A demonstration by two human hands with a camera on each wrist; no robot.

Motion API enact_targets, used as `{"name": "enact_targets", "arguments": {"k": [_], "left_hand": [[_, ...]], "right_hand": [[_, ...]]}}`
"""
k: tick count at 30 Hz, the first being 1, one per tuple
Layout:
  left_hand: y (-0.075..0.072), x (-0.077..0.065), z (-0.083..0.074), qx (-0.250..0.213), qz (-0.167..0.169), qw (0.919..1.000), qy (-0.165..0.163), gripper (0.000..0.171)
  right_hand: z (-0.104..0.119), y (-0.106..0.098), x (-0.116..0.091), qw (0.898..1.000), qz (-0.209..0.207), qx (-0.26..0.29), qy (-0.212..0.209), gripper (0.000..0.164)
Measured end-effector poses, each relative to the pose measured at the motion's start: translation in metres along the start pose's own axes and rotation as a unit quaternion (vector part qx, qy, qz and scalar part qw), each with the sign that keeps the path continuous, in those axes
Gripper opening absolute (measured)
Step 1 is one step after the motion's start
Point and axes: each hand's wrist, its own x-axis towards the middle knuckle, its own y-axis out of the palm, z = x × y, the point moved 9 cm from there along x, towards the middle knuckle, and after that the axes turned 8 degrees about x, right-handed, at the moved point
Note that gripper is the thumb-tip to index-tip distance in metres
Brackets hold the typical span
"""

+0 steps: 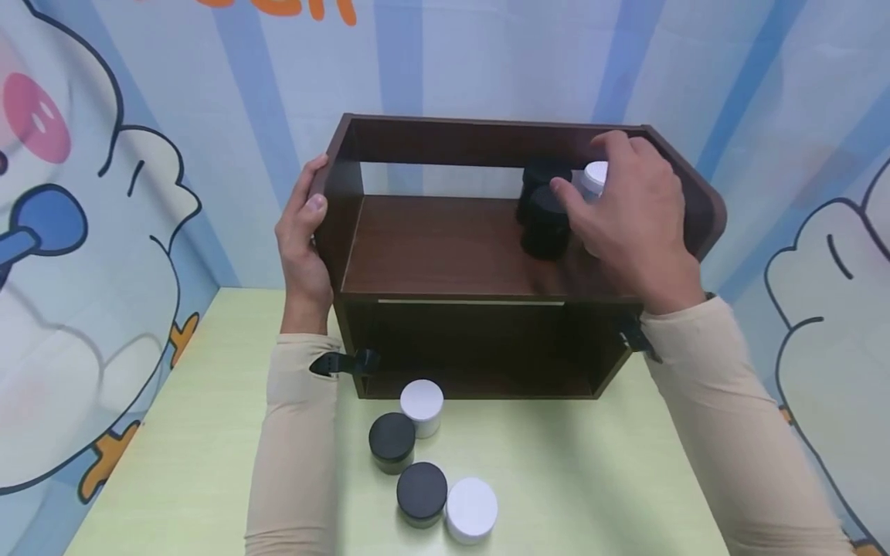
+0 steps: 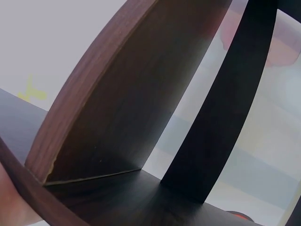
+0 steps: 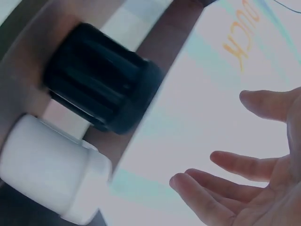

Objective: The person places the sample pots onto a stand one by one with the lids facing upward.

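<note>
while the left hand [image 1: 304, 235] holds the shelf [image 1: 431, 239] by its left side panel, its grip closed round the edge, the right hand [image 1: 640, 208] hovers at the shelf's right end with its grip wide, fingers spread and holding nothing. towards the right of the shelf's upper compartment stand two black jars [image 1: 547, 224], one before the other, and a white jar [image 1: 594, 179], partly hidden by the right hand. in front of the shelf, on the bench [image 1: 556, 479], sit two white-lidded jars [image 1: 471, 510] and two black-lidded jars [image 1: 422, 493], close together. the shelf is dark brown and wood-grained; the jars are squat, smooth cylinders. behind the shelf hangs a blue-striped backdrop [image 1: 487, 69].
</note>
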Motion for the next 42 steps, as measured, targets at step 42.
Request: {"name": "enact_targets", "arguments": {"k": [42], "left_hand": [[-0.006, 0.006, -0.019, 0.236, 0.021, 0.9712, -0.027, 0.043]], "right_hand": [[-0.021, 0.150, -0.170, 0.878, 0.411, 0.180, -0.168, 0.045]]}}
